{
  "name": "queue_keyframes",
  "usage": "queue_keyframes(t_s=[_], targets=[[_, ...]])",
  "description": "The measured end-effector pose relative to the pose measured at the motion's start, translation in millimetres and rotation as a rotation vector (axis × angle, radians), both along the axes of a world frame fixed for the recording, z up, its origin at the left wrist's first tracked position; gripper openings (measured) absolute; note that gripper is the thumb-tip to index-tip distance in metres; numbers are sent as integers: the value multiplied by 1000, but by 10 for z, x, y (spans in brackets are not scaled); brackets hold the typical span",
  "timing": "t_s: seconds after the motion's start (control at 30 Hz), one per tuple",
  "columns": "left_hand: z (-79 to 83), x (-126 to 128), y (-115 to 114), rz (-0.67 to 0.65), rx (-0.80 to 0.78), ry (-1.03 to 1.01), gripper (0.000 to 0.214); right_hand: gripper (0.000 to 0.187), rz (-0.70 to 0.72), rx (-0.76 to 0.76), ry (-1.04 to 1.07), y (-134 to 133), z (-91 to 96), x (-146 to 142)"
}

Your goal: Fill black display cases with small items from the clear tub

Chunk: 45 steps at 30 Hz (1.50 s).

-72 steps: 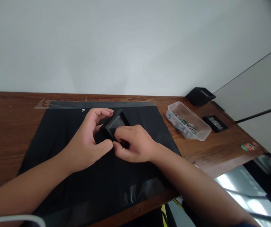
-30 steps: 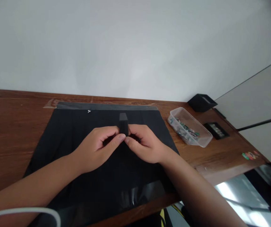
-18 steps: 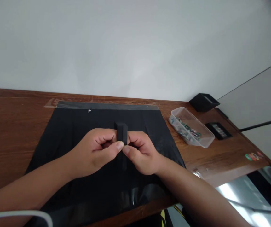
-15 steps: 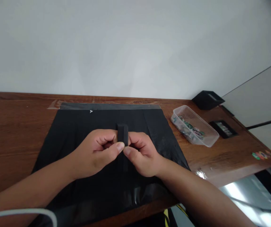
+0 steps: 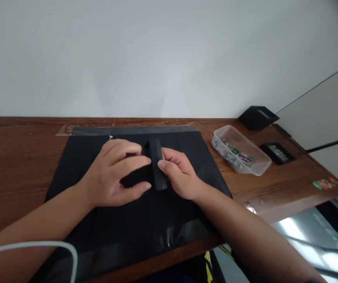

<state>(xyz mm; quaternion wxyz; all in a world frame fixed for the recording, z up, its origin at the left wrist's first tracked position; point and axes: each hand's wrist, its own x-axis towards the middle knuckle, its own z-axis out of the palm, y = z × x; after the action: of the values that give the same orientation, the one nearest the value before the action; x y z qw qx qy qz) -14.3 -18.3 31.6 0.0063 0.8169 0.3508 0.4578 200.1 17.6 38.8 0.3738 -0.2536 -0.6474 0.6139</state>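
A dark, narrow rectangular piece [image 5: 157, 167], matte black, is held above the black mat [image 5: 104, 232]. My right hand [image 5: 180, 173] pinches it from the right, thumb on its near face and fingers behind. To its left, my left hand [image 5: 116, 173] is open, thumb and fingers apart and curved, the fingertips close to the piece's left edge. Whether a fingertip touches it I cannot tell. The black piece blends into the mat, so its exact kind cannot be made out.
On the right stands a clear plastic box [image 5: 241, 151] with small green and silvery parts. Beyond it are a black block-shaped container [image 5: 257, 118] and a small black tray [image 5: 277, 153]. Colored stickers [image 5: 324, 184] mark the wooden table [image 5: 12, 165]. A white cable [image 5: 39, 244] crosses the lower left.
My left hand has let go of the black piece and spread its fingers. My right hand keeps hold; the piece is tilted and shows more of its length.
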Motion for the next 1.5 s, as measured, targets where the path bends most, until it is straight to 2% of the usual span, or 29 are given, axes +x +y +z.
queue_keyframes(t_s=[0.07,0.1,0.23,0.33,0.43,0.57,0.67,0.83,0.93,1.0,1.17,1.33,1.5], targets=[[-62,16,-26,19,212,167,40,35,-3,-68,-24,-13,59,3],[-86,23,-34,25,251,221,47,35,-2,-85,-57,-11,87,8],[-113,52,-46,45,162,254,58,34,70,-84,-231,21,145,26],[-100,78,-60,79,147,244,61,31,112,-116,-266,31,159,32],[-96,97,-78,120,151,250,57,32,101,-137,-267,26,179,37],[-117,101,-88,149,74,239,46,29,138,-146,-288,18,175,26],[-135,89,-70,153,31,200,48,30,151,-147,-286,25,141,18],[-150,92,-51,110,18,153,53,33,68,-161,-198,37,168,63],[-168,114,-76,108,59,160,58,33,146,-157,-258,14,243,95],[-175,129,-102,138,51,164,54,31,220,-138,-323,-9,279,104],[-127,177,-197,153,-58,155,43,28,361,-58,-403,-17,301,122],[-92,211,-262,128,-70,138,33,24,378,12,-371,37,286,143],[-95,223,-257,121,-6,128,25,21,406,-47,-333,74,268,145]])
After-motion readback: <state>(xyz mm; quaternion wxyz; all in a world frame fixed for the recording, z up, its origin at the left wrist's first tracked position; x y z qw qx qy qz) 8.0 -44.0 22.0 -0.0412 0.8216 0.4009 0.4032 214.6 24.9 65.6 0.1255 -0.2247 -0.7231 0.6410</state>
